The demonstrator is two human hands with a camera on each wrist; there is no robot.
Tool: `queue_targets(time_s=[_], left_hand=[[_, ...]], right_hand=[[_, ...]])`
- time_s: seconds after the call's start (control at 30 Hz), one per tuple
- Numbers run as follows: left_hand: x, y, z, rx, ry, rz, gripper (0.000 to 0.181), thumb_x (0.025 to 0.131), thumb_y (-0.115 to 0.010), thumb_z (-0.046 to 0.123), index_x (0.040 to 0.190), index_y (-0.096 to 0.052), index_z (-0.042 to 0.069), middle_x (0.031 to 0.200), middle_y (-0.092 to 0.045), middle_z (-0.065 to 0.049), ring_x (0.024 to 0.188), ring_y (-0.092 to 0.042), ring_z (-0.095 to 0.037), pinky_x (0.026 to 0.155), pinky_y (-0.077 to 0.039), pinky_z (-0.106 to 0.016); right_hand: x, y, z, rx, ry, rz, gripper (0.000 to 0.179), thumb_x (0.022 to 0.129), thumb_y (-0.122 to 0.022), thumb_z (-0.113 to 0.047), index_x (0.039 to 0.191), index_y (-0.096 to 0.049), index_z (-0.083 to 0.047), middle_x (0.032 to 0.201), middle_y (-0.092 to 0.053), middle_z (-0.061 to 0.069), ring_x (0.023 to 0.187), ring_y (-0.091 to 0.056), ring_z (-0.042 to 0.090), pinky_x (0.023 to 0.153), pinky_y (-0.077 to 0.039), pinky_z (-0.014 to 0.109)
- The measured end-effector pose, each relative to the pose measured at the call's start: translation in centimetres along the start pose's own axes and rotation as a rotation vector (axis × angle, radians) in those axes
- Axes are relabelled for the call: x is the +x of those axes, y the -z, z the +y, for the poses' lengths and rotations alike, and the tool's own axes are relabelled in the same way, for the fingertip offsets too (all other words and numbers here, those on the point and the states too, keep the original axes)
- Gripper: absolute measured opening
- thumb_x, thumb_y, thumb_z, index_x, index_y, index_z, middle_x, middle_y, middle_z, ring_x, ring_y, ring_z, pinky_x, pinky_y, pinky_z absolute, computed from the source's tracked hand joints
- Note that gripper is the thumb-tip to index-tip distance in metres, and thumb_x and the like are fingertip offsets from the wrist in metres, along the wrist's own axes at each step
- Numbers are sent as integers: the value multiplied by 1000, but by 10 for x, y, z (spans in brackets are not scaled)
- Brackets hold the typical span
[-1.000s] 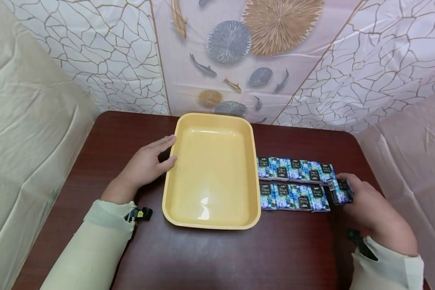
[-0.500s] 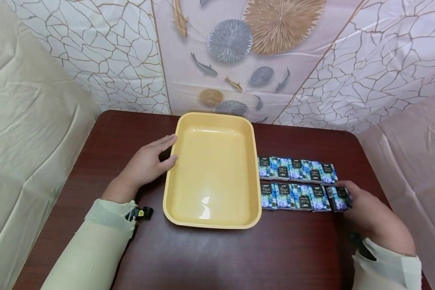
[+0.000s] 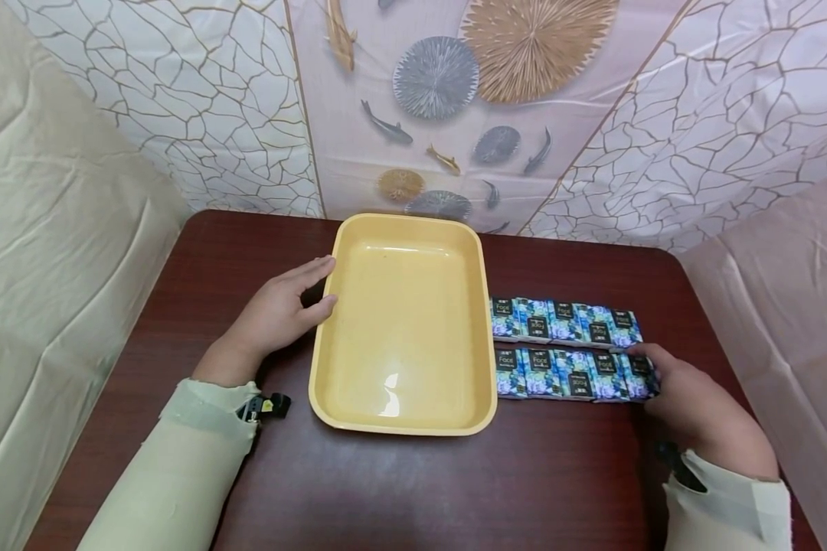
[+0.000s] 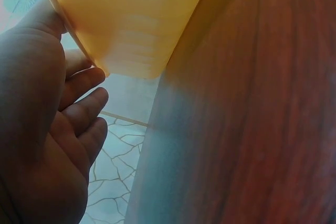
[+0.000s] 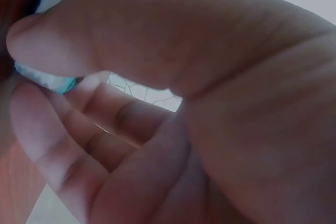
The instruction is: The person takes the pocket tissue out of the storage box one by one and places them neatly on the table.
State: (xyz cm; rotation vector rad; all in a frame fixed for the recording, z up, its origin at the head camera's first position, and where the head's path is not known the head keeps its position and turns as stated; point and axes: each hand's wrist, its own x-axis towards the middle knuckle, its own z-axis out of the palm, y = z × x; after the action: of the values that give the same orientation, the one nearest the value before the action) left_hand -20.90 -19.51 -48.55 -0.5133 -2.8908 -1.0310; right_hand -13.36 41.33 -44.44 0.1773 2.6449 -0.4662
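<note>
The left hand [image 3: 272,317] rests against the left rim of a yellow rectangular tray [image 3: 403,329], thumb and fingers spread along its edge. In the left wrist view the fingers are loosely bent beside the tray's outer wall [image 4: 126,19]. Over at the right, the right hand [image 3: 696,402] holds a small blue floral tissue pack [image 3: 638,375] labelled "Face", at the right end of the front row of like packs [image 3: 575,375]. Thumb and fingers pinch the pack's side [image 5: 46,80] in the right wrist view; most of it is hidden there by the hand.
A back row of matching tissue packs [image 3: 561,321] lies just behind the front row, a narrow gap between them. Both rows reach the tray's right side on the dark red-brown table [image 3: 413,490]. Patterned cloth [image 3: 248,115] hangs behind the table.
The right hand has brought the tilted tissue pack down and left, so it now lies flat against the end of the front row. The left hand and tray stay put.
</note>
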Motion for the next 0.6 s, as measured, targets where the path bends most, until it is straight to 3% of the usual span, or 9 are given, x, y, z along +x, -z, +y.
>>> queue_targets(time_s=[0.23,0.6], left_hand=[[-1,1,0,9,0,1,67,102,-66,46,161,-43,24,167,-43,3,156,-40,-21,125,-39,-50],[0,0,-1,4,-10,2,68,101,-67,45,161,-44,23,167,-43,2,156,-41,-21,125,-39,-50]], right_hand=[[0,2,-1,-20,3,3,94,77,-76,2,160,-33,-12,125,-58,36,91,-58,40,70,-50,40],[-3,1,0,53,-9,-23,96,80,-74,3,162,-28,-14,130,-51,36,98,-56,42,71,-52,36]])
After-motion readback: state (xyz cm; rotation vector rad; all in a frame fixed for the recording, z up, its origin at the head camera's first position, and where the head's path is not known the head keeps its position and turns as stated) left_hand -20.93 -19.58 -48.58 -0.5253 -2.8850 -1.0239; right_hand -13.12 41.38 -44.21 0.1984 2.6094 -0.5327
